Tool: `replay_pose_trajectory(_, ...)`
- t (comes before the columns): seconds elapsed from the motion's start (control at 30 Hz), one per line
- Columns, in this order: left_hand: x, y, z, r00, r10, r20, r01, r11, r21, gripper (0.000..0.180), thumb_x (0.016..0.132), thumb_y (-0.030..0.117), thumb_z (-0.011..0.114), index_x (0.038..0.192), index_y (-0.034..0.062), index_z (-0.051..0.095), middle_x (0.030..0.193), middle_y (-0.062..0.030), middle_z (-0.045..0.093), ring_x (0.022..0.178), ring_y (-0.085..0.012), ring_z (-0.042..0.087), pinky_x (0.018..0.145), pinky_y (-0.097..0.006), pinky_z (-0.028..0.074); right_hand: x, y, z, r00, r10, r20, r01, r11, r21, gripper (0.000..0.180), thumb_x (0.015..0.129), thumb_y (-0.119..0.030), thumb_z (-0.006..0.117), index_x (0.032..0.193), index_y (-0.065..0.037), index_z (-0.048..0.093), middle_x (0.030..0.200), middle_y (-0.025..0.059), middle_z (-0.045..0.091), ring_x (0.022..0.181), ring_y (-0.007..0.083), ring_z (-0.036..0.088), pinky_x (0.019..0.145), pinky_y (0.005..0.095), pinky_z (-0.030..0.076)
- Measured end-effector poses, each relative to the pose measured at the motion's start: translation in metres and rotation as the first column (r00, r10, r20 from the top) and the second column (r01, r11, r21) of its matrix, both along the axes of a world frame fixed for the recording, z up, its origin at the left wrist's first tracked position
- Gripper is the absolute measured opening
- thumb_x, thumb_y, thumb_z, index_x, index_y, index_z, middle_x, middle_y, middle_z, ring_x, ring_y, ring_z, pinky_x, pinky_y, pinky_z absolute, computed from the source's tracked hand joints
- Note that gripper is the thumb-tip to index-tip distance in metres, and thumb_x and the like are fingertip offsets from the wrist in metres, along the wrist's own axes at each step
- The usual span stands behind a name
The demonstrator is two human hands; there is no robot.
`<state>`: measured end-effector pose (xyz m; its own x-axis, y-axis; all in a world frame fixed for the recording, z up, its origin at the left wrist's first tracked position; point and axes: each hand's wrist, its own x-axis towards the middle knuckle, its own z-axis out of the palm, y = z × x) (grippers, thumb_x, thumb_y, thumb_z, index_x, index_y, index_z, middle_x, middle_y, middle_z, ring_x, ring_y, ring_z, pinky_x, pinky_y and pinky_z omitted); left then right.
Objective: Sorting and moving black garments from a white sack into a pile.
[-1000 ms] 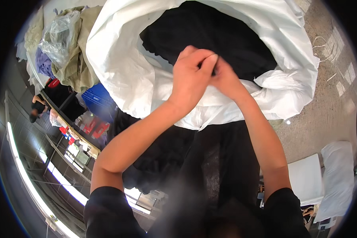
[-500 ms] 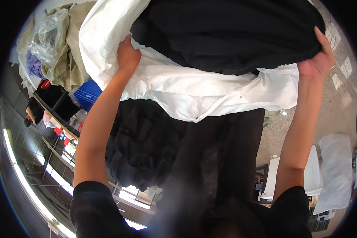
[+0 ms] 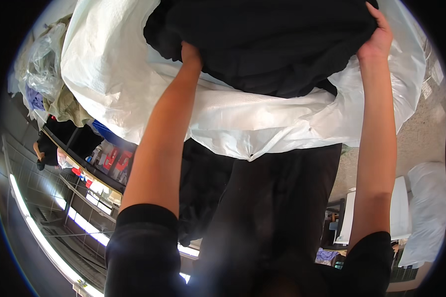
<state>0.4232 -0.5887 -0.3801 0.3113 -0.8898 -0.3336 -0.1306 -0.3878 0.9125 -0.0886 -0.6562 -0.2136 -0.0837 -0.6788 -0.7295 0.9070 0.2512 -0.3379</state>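
A bunched black garment (image 3: pixel 282 44), seemingly cloth with a gathered edge, lies over the mouth of a large white woven sack (image 3: pixel 262 121). At the garment's right edge, my right hand (image 3: pixel 379 42) grips the cloth, with its thumb showing and the other fingers mostly hidden. My left hand (image 3: pixel 191 55) reaches in at the near left side of the garment. Black cloth covers its fingers, so their hold is hidden. Part of the sack spreads out to the left, and its near rim sags between my forearms.
Left of the sack are clear plastic (image 3: pixel 47 62) and olive cloth (image 3: pixel 69 106). A dark pile of cloth (image 3: pixel 203 183) lies below the rim. A white stuffed bag (image 3: pixel 426 208) sits at lower right, beside a white panel (image 3: pixel 401 213). Another person (image 3: pixel 47 148) is far left.
My left hand has left the sack's rim and moved right, under the black garment's edge. My right hand and the garment have shifted left and up. More of the sack shows on the right.
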Motion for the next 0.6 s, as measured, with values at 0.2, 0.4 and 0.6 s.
replay_pose_trajectory(0.2,-0.189,0.035,0.155,0.971,-0.056,0.233,-0.154,0.602,0.784,0.034,0.080,0.018,0.052,0.110,0.0042,0.060,0.088,-0.0084,0.061,0.083,-0.0200,0.056,0.069,-0.031,0.046,-0.077,0.057,-0.054,0.975,0.169,0.141,-0.171,0.985,0.005,0.028,0.081,-0.007,0.056,0.106,0.004,0.061,0.109,0.0153,0.063,0.102,0.0281,0.060,0.093,0.0381,0.046)
replay_pose_trajectory(0.4,-0.195,0.041,0.371,0.955,-0.264,0.135,0.139,0.799,0.585,0.048,0.069,-0.001,0.044,0.114,0.0016,0.060,0.089,0.0002,0.060,0.078,-0.0071,0.047,0.069,-0.021,0.038,-0.010,0.084,0.096,0.782,0.617,-0.084,-0.619,0.786,0.012,0.048,0.062,0.001,0.057,0.110,0.003,0.054,0.090,0.0055,0.063,0.078,0.0142,0.059,0.075,0.0270,0.048)
replay_pose_trajectory(0.6,-0.245,0.060,0.517,0.794,-0.592,-0.141,0.594,0.703,0.392,0.029,0.054,-0.015,0.040,0.076,-0.0042,0.057,0.078,-0.0089,0.056,0.074,-0.0204,0.057,0.065,-0.024,0.043,0.070,0.110,0.186,0.458,0.868,-0.194,-0.889,0.444,-0.114,0.070,0.076,-0.021,0.072,0.130,0.007,0.038,0.122,0.0126,0.053,0.110,0.0185,0.051,0.096,0.0294,0.040)
